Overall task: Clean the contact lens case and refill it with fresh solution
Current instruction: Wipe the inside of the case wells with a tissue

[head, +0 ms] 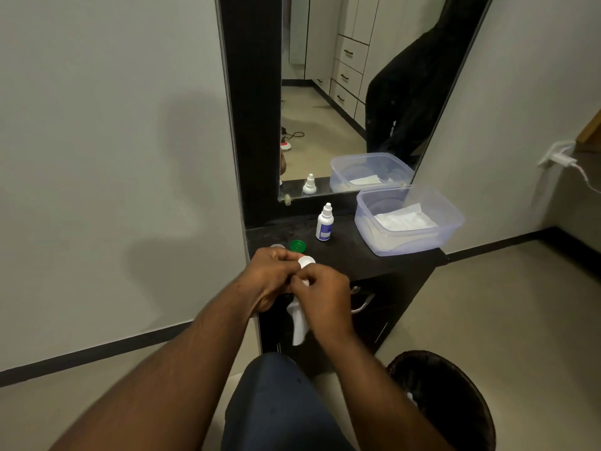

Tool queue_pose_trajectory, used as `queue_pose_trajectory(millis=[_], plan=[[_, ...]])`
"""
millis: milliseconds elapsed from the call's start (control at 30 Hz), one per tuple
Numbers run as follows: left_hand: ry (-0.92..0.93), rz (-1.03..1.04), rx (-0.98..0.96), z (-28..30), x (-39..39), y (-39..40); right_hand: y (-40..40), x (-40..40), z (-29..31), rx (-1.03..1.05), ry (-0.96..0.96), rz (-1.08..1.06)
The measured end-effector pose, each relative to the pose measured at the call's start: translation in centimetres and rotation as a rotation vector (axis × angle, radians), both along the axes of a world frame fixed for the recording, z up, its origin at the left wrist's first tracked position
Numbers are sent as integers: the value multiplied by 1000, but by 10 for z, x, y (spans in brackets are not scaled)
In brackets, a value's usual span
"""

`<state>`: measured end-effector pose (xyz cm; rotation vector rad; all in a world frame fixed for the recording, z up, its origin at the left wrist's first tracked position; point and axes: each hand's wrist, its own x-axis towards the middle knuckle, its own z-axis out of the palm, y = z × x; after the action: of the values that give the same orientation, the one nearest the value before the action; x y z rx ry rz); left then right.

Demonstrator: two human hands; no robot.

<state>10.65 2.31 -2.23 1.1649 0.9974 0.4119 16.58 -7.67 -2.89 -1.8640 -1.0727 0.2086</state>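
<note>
Head view: both hands held a small white plastic lens case (pixel 306 262) over the black bench (pixel 351 252).
Left hand (pixel 273 275) gripped the case, long axis hidden; right hand (pixel 325 296) pinched a white tissue (pixel 299 323).

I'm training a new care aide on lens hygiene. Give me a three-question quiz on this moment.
1. True or false: the solution bottle lies on its side.
2. What lies inside the clear tub? A) folded white tissue B) a sponge C) scissors
3. What colour is the loose cap on the counter, beyond the left hand?

Key: 1. False, it stands upright. 2. A. 3. Green. Meanwhile the right hand holds a white tissue against the white case part.
</note>
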Motion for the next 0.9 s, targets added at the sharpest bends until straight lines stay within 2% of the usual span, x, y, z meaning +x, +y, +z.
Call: queue_pose_trajectory(millis=[67, 100, 167, 200, 267, 400, 533, 633, 800, 900], plan=[[-12, 29, -7, -3, 0, 0, -3, 0, 4, 196, 594, -145], [-14, 39, -20, -5, 1, 0, -8, 3, 5, 286, 818, -183], [-11, 42, -43, -5, 1, 0, -20, 14, 4, 404, 1093, -223], [-9, 33, -45, -2, 0, 0, -25, 20, 5, 431, 1144, -235], [-33, 10, -63, 1, -2, -1, -35, 33, 8, 403, 1097, -229], [-36, -8, -90, 2, -4, -1, -38, 47, 15, 185, 821, -157], [-72, -13, -82, 3, -4, -2, -21, 42, 10, 37, 717, -56], [-66, -8, -78, 4, -4, -4, -13, 38, 3, -49, 603, -57], [-68, 12, -58, 4, -1, -5, -15, 28, -2, -38, 425, -117], [-68, 17, -56, 4, -1, -6, -20, 23, -3, -11, 420, -138]])
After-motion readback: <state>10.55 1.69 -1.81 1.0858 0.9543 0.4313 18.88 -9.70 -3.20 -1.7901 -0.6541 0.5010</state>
